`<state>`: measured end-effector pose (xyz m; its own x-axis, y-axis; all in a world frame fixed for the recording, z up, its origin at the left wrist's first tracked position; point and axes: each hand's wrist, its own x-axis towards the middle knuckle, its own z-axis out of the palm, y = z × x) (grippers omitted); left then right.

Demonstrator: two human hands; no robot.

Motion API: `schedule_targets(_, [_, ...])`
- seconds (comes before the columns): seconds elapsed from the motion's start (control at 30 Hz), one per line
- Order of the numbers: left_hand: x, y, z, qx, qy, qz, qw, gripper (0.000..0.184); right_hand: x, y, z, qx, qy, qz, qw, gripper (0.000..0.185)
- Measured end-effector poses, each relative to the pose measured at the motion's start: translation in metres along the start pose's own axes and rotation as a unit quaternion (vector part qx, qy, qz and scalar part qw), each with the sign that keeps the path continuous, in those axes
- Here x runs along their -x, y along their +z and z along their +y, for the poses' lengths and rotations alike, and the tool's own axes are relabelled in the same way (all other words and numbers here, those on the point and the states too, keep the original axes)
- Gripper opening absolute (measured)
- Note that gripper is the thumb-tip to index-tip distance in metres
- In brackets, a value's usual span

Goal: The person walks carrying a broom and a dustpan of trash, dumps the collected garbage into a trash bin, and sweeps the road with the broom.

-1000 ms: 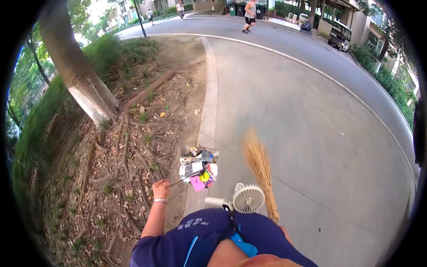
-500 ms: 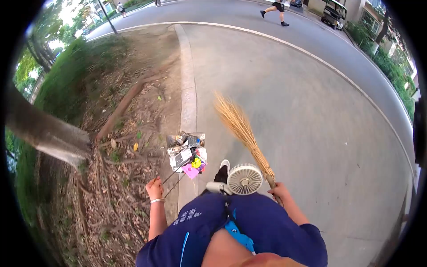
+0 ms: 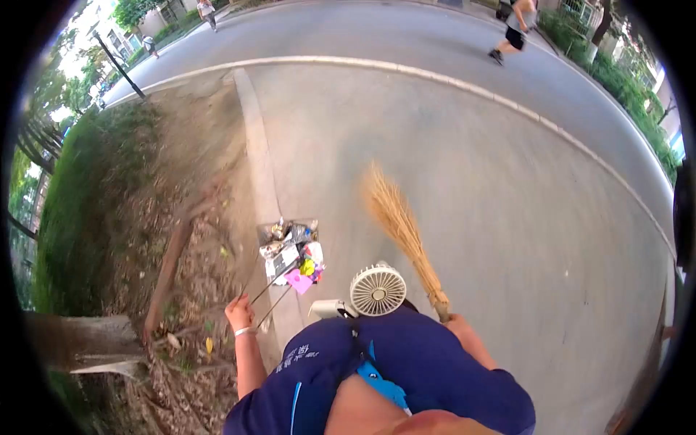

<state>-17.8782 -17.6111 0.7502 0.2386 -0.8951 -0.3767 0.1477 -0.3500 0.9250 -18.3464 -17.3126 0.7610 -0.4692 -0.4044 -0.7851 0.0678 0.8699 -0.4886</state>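
Broom (image 3: 406,225): it reaches forward from your right hand (image 3: 461,328), long axis slanting a little to your left, so the bristles fan out over the pavement (image 3: 500,203).
Litter (image 3: 290,250): it lies forward and slightly right of your left hand (image 3: 240,313), at the far end of two thin rods (image 3: 275,280), partly over the curb (image 3: 255,138) and partly over the pavement; what bears it is mostly hidden.
Bristles to litter: they sit to the right of it and farther ahead, apart, with bare pavement between. Whether they touch the ground, you cannot tell from this angle.
Nearer hand: your left is much closer to the litter; your right has the broom, with the fan (image 3: 378,289) at your chest between the two sides.
Left fingers: curled in, pinching the rods.
Right fingers: wrapped round the broom's handle end, though the grip is partly hidden from you.
Change from half a second ago: the bristle end now sits farther right in your view and the broom points more nearly straight ahead; the litter now reaches farther over the pavement, and the shoe below you is out of sight.
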Motion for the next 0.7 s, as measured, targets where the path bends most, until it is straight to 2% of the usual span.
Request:
schedule_targets(0.13, [-0.085,0.134,0.065,-0.039,0.005,0.055,0.998,0.014,-0.145,-0.032,-0.133,-0.042,-0.014,-0.036,0.998,0.021])
schedule_targets(0.27, [-0.205,0.254,0.108,-0.026,-0.006,0.022,0.999,0.019,-0.255,-0.081,-0.3,-0.065,-0.012,-0.06,0.996,0.021])
schedule_targets(0.47, [-0.377,0.465,0.161,-0.038,0.008,0.016,0.999,0.015,-0.442,-0.125,-0.506,-0.069,-0.048,-0.057,0.995,0.023])
schedule_targets(0.57, [-0.492,0.571,0.199,-0.023,-0.003,-0.031,0.999,0.018,-0.501,-0.144,-0.617,-0.088,-0.011,-0.068,0.994,0.021])
schedule_targets(0.63, [-0.557,0.652,0.229,-0.042,0.004,-0.046,0.998,0.02,-0.529,-0.161,-0.68,-0.097,-0.024,-0.072,0.992,0.02])
schedule_targets(0.7, [-0.63,0.725,0.258,-0.032,-0.005,-0.071,0.997,0.019,-0.546,-0.185,-0.764,-0.064,-0.019,-0.017,0.998,0.02])
